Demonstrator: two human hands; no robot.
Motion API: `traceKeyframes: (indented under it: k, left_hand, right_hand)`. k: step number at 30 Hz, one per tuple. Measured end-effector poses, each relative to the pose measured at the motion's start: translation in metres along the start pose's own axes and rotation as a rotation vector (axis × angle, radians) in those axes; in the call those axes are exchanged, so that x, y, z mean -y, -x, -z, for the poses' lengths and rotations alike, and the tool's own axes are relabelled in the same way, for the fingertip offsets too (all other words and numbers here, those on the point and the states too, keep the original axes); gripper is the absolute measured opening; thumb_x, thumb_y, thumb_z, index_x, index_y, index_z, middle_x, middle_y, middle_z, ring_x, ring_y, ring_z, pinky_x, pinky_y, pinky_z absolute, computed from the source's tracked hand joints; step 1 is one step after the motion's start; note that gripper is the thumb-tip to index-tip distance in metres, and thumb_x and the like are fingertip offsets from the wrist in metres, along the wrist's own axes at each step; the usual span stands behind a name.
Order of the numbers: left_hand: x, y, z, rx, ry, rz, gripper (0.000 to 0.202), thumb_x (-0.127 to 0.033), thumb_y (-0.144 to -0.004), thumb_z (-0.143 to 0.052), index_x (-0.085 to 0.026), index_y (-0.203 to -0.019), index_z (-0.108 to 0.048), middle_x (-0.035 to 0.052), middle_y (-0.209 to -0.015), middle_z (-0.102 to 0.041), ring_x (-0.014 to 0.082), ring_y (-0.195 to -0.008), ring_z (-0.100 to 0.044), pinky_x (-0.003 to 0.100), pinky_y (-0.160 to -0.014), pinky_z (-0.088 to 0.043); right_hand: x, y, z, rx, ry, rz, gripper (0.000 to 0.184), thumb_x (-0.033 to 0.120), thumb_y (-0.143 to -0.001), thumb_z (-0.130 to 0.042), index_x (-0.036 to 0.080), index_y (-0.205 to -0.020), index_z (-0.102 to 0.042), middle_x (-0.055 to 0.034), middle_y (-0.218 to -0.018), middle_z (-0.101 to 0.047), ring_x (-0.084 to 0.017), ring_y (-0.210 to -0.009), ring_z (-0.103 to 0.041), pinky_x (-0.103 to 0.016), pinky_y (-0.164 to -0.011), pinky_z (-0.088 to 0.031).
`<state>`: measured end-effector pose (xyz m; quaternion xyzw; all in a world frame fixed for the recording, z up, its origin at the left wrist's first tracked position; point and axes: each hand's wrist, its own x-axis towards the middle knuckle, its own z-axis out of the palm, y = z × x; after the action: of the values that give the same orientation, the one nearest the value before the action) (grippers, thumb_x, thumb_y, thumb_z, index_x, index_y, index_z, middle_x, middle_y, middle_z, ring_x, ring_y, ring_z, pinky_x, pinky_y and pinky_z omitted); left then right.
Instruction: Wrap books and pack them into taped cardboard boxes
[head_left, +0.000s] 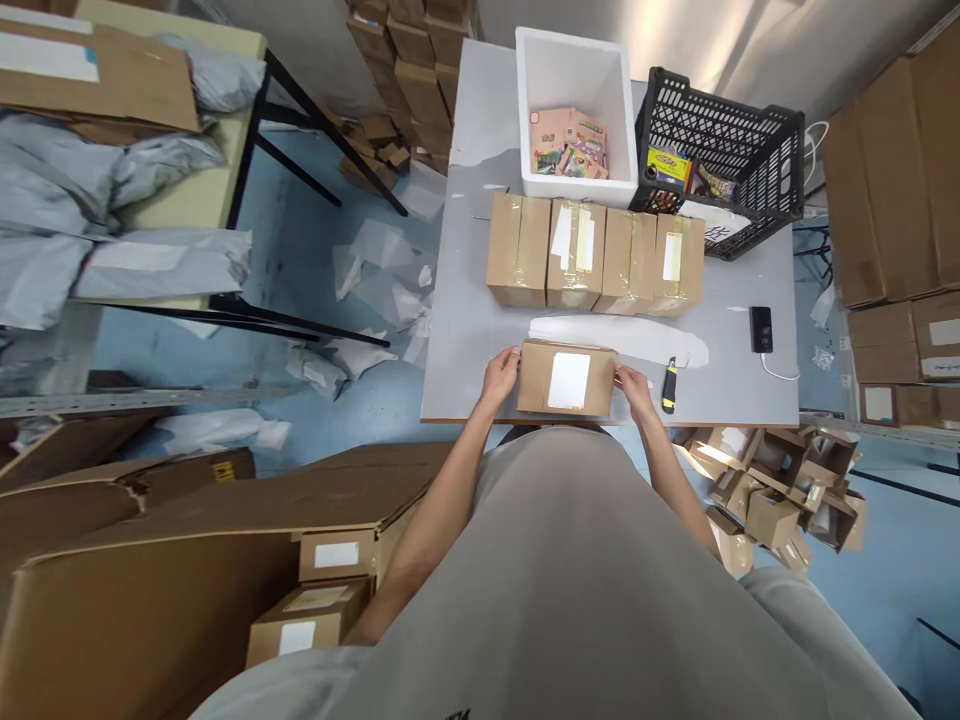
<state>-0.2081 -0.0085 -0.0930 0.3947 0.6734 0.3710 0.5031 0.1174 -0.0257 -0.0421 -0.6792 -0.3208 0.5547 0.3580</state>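
Item 1. Small brown cardboard box with a white label (567, 378): closed, label up, at the near edge of the grey counter (465, 330), directly in front of the person. Left hand (501, 374) on its left end, right hand (634, 386) on its right end; fingers of both curled and pressed against the cardboard, clamping the box between them.

Item 2. Row of four taped brown cartons (595, 255): side by side, touching, just beyond the held box; flaps sealed with clear tape, three with a pale slip on top. These look finished.

Item 3. White foam bin (577, 75) holding colourful packets, and black plastic lattice crate (720, 130) with further packets, both behind the row. Stock remains in each.

Item 4. Yellow-and-black utility knife (669, 385), just right of the right hand; black phone (760, 328) on a white cable, further right.

Item 5. Heap of small open brown cartons (780, 495) on the blue floor, right of the counter, apparently unfilled.

Status, judged: four sealed, a fifth in hand, its tape not discernible; more packets and cartons left.
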Motion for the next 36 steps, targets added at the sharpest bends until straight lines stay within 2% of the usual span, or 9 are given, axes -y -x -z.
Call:
traceKeyframes:
  k: [3,7,11,15,18,24,28,32,36]
  left_hand:
    - [-0.014,0.010,0.004,-0.027,0.066,0.022,0.055,-0.064,-0.106,-0.062,-0.020,-0.133,-0.081,0.0154,-0.141,-0.081,0.0331,-0.129,-0.077,0.048,-0.114,-0.062]
    - [-0.025,0.028,0.009,-0.069,0.077,0.010,0.050,-0.051,-0.099,-0.077,-0.019,-0.137,-0.079,0.0163,-0.147,-0.078,0.0327,-0.132,-0.076,0.048,-0.119,-0.060]
    - [-0.025,0.045,0.010,-0.072,0.040,-0.005,0.048,-0.046,-0.098,-0.079,-0.018,-0.138,-0.079,0.0171,-0.146,-0.076,0.0307,-0.125,-0.078,0.047,-0.115,-0.063]
    - [-0.018,0.052,0.013,-0.033,-0.013,0.003,0.048,-0.041,-0.097,-0.077,-0.019,-0.140,-0.078,0.0162,-0.145,-0.075,0.0290,-0.119,-0.079,0.045,-0.109,-0.066]
    - [-0.014,0.052,0.015,0.001,-0.031,0.031,0.047,-0.036,-0.095,-0.078,-0.020,-0.139,-0.078,0.0153,-0.143,-0.076,0.0285,-0.117,-0.079,0.045,-0.109,-0.066]
    - [-0.010,0.037,0.018,-0.015,-0.008,0.045,0.037,-0.042,-0.099,-0.072,-0.018,-0.127,-0.081,0.0154,-0.136,-0.081,0.0322,-0.127,-0.075,0.048,-0.118,-0.059]
    - [-0.011,0.011,0.016,-0.079,0.078,0.168,0.042,-0.046,-0.100,-0.068,-0.017,-0.128,-0.076,0.0176,-0.138,-0.078,0.0321,-0.124,-0.076,0.049,-0.114,-0.060]
    - [-0.015,-0.015,0.008,-0.060,0.125,0.214,0.049,-0.060,-0.102,-0.066,-0.016,-0.123,-0.075,0.0198,-0.134,-0.078,0.0318,-0.118,-0.076,0.048,-0.105,-0.063]
    - [-0.023,-0.022,0.000,0.024,0.137,0.199,0.062,-0.078,-0.097,-0.065,-0.017,-0.104,-0.075,0.0172,-0.116,-0.082,0.0300,-0.109,-0.077,0.042,-0.098,-0.063]
  right_hand:
    - [0.010,0.016,0.002,0.006,-0.030,0.082,0.067,0.080,-0.088,-0.076,0.021,-0.115,-0.086,-0.0120,-0.133,-0.085,-0.034,-0.136,-0.075,-0.052,-0.120,-0.059]
    - [0.015,0.031,0.002,-0.065,0.019,0.146,0.074,0.076,-0.087,-0.079,0.017,-0.132,-0.084,-0.0154,-0.146,-0.081,-0.037,-0.143,-0.072,-0.054,-0.127,-0.054]
    - [0.013,0.033,0.002,-0.111,0.072,0.165,0.071,0.071,-0.088,-0.079,0.017,-0.133,-0.084,-0.0167,-0.147,-0.080,-0.039,-0.146,-0.070,-0.056,-0.130,-0.051]
    - [0.007,0.030,0.004,-0.062,0.106,0.148,0.063,0.067,-0.089,-0.077,0.021,-0.131,-0.084,-0.0137,-0.146,-0.080,-0.038,-0.146,-0.070,-0.056,-0.130,-0.051]
    - [0.000,0.027,0.007,-0.034,0.136,0.114,0.060,0.067,-0.087,-0.078,0.021,-0.124,-0.085,-0.0146,-0.139,-0.083,-0.038,-0.140,-0.073,-0.056,-0.127,-0.054]
    - [-0.009,0.010,0.014,-0.064,0.145,0.090,0.059,0.069,-0.087,-0.077,0.020,-0.120,-0.080,-0.0176,-0.138,-0.082,-0.036,-0.129,-0.077,-0.053,-0.117,-0.060]
    - [-0.005,-0.020,0.013,-0.095,0.103,0.039,0.067,0.077,-0.085,-0.074,0.021,-0.121,-0.076,-0.0166,-0.139,-0.080,-0.034,-0.128,-0.076,-0.050,-0.112,-0.062]
    - [0.003,-0.048,0.007,-0.034,0.079,-0.029,0.066,0.086,-0.086,-0.069,0.022,-0.101,-0.075,-0.0141,-0.119,-0.084,-0.032,-0.118,-0.078,-0.044,-0.104,-0.064]
    - [0.008,-0.059,0.003,-0.027,0.120,-0.128,0.069,0.092,-0.089,-0.064,0.024,-0.083,-0.071,-0.0130,-0.092,-0.083,-0.035,-0.107,-0.079,-0.047,-0.098,-0.065]
